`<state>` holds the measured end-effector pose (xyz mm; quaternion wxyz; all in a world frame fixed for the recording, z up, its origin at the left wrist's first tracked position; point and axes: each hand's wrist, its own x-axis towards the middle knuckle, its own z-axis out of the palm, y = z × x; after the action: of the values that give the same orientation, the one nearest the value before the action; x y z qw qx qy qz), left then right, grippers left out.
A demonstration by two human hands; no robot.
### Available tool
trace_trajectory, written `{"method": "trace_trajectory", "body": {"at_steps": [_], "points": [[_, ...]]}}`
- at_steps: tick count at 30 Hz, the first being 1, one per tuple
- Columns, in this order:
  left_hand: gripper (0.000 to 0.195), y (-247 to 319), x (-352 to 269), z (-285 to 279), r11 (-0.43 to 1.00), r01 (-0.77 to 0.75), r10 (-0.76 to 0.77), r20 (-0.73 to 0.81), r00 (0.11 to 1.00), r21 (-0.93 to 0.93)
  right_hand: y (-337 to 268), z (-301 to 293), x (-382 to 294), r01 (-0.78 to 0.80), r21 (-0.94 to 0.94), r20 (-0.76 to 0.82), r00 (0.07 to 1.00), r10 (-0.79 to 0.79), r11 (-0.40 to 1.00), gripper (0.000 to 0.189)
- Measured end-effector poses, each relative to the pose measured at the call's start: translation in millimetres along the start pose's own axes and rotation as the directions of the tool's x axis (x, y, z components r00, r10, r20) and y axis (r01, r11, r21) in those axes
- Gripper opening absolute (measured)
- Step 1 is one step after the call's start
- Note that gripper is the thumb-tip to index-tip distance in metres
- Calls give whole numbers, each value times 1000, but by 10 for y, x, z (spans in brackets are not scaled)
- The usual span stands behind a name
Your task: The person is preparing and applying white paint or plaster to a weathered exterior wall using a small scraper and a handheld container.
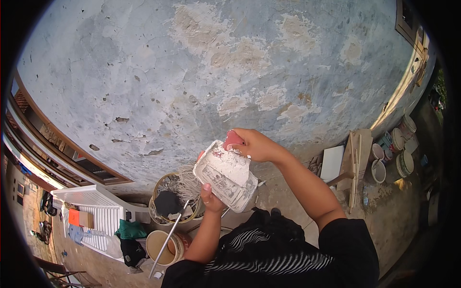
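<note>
Below the middle of the head view, my left hand (212, 199) holds a rectangular tray (227, 190) by its lower left edge, thumb on the rim. White plaster or filler paste (234, 167) lies thick over the tray's upper part. My right hand (257, 145) grips a red scraper (234, 139) at the tray's top edge, its lower end against or in the paste; how far it reaches in is hidden. Ahead stands a worn blue-grey wall (155, 72) with beige patches (241, 54), chips and small holes.
Left of the tray are a mop (189, 181) with a metal pole (169, 235), a rubble-filled bucket (155, 208), another bucket (155, 241) and a white slatted bench (104, 201). To the right, boards, wooden sticks (354, 172) and several buckets (404, 163) stand near the wall.
</note>
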<state>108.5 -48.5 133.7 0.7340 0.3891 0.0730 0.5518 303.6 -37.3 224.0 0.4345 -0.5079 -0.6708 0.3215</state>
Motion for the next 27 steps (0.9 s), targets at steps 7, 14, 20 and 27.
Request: {"method": "trace_trajectory", "body": {"at_steps": [7,14,20,27], "points": [[79,56,42,79,999,31,-31,-1,1000,25,-125,91,-22,94,-336,-68,990,-124,937,26],[82,50,62,85,993,104,-104,-2,995,56,-160,157,-8,188,-391,26,981,-194,901,28],[76,69,48,-63,976,214,-207,-120,971,45,-281,135,-5,254,-445,113,967,-227,859,28],[85,337,177,-18,975,214,-213,17,977,-56,-503,-105,7,330,-392,194,942,-274,859,26]]}}
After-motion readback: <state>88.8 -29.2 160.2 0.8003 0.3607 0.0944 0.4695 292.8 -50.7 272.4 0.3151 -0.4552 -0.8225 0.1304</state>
